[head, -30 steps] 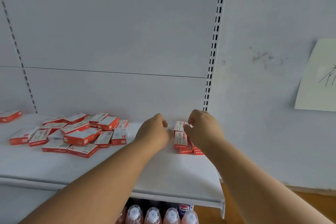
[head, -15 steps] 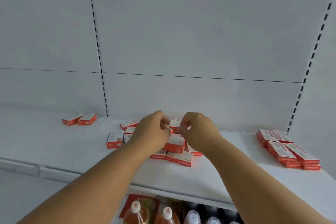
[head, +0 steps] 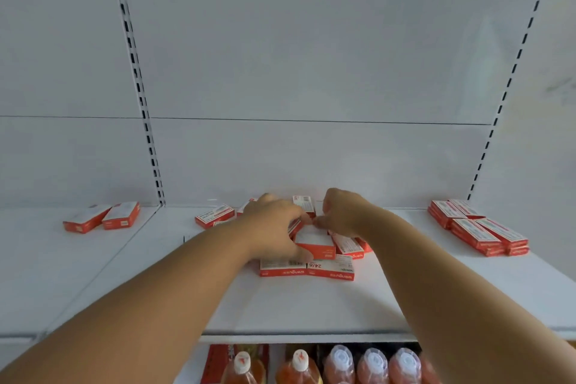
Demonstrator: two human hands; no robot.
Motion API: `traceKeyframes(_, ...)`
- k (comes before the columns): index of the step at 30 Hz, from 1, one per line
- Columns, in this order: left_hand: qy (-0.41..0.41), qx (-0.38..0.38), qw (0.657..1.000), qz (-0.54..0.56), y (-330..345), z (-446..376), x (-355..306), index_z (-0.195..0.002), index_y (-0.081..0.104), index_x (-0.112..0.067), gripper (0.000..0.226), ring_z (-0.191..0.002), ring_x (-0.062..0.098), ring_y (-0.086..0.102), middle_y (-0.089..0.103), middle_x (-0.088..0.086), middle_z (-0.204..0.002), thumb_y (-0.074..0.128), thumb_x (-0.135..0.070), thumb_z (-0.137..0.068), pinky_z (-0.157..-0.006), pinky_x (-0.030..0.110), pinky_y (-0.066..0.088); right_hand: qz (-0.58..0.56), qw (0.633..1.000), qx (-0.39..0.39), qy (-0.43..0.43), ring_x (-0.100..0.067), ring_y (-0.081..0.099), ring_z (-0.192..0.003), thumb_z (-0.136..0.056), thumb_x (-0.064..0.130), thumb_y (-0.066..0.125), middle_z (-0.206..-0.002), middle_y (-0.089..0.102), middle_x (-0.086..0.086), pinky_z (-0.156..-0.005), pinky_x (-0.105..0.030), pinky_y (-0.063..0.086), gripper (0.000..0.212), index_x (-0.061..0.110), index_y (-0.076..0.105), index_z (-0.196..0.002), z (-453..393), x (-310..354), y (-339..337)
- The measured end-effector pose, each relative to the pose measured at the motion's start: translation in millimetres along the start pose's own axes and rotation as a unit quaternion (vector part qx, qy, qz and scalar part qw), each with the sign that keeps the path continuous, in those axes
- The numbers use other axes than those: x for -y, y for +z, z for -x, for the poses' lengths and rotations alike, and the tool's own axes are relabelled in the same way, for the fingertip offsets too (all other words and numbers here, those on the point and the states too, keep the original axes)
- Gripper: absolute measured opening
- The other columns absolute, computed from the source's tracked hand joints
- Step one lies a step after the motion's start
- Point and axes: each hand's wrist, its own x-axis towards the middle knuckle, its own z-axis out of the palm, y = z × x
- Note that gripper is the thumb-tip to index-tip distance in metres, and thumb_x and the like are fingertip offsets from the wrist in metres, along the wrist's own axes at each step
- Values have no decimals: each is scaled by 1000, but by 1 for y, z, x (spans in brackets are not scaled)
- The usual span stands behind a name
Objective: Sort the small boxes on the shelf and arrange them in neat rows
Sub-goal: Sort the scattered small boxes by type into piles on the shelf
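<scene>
At mid-shelf, both hands work the loose pile; top box is the pick.
Left hand [head: 274,224] has fingers curled over the top box [head: 314,243], thumb at its near edge, so it looks like a grip on that box. Right hand [head: 346,212] is curled too, fingertips pinching at the box's far corner or one behind it; can't tell which. Pile [head: 307,270] sits centre on the shelf [head: 296,309], boxes skewed and overlapping; neat stack [head: 480,231] is at the right end, two strays [head: 103,217] on the left bay. My read: lift the top box straight up before sliding it, else it drags the two front boxes out of line. Hold by the long sides, keep it flat, same face up as the stack. Set it flush against the right stack, edges squared, then return for the next.
</scene>
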Motion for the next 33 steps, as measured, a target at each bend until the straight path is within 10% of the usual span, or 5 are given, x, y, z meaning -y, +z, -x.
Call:
traceKeyframes(8, -1, 77, 997, 15, 0, -19, 4, -130, 52, -47, 78, -125, 14, 45, 48, -11, -132, 76, -66, -58, -103, 37, 44, -258, 959, -115, 15, -19, 58, -100, -69, 39, 83, -117, 54, 2, -74, -26, 45, 72, 23, 44, -128, 0, -25, 3)
traceKeyframes(12, -16, 36, 996, 86, 2, -23, -1, -108, 68, -39, 44, -118, 10, 52, 52, -16, -128, 74, -59, -69, -98, 34, 47, -669, 741, -47, 24, -21, 57, -70, -88, 17, 60, -90, 62, -13, -64, -29, 45, 17, 4, 60, -98, 6, -32, -6)
traceKeyframes(17, -102, -125, 947, 278, 1, -17, -14, -107, 65, -31, 25, -87, 7, 64, 67, -11, -102, 58, -50, -92, -71, 27, 51, -861, 503, 22, 77, -34, 64, -79, -88, 23, 36, -112, 67, -29, -72, -34, 43, 47, -5, 60, -118, 15, -37, -8)
traceKeyframes(27, -215, -204, 641, 708, 12, -1, -24, -115, 61, -14, 30, -74, 20, 68, 74, 13, -91, 43, -35, -104, -64, 32, 54, -825, 563, 51, 19, -31, 71, -89, -95, 16, 57, -107, 71, -21, -75, -38, 56, 25, 3, 58, -117, 26, -18, -6)
traceKeyframes(33, -200, -255, 668, 670, -2, 27, 22, -125, 54, -15, 26, -78, 26, 75, 74, 15, -95, 37, -17, -105, -68, 36, 56, -777, 630, 17, -4, -30, 67, -84, -90, 2, 62, -105, 71, -22, -66, -32, 51, 8, 1, 62, -98, 24, 36, -12)
